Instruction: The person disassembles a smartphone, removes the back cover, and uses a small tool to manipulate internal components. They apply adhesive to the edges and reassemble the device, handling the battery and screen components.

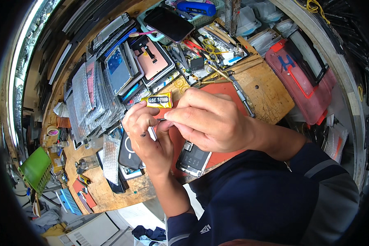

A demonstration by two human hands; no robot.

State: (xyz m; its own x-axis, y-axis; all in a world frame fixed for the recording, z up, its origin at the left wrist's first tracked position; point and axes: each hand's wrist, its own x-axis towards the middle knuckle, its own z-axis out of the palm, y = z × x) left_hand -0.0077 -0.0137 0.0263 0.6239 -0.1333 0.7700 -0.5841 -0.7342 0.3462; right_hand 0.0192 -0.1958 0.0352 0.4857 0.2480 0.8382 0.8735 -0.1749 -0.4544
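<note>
My left hand and my right hand meet above a red mat. The fingertips of my right hand are closed in a pinch on a small dark piece, whose kind I cannot make out. The left fingers are curled around the same spot, with a pale flat edge showing between them. A yellow and black glue tube is just beyond the left fingertips; whether they touch it is unclear. Below the hands, an opened phone rests on the mat, its battery showing.
Bubble-wrapped flat parts are stacked at left, beside tablets. A dark phone lies on a basket at the back. Tweezers, pliers and brushes fill a tray. A precision screwdriver lies at the mat's right edge, and a dark phone lies left.
</note>
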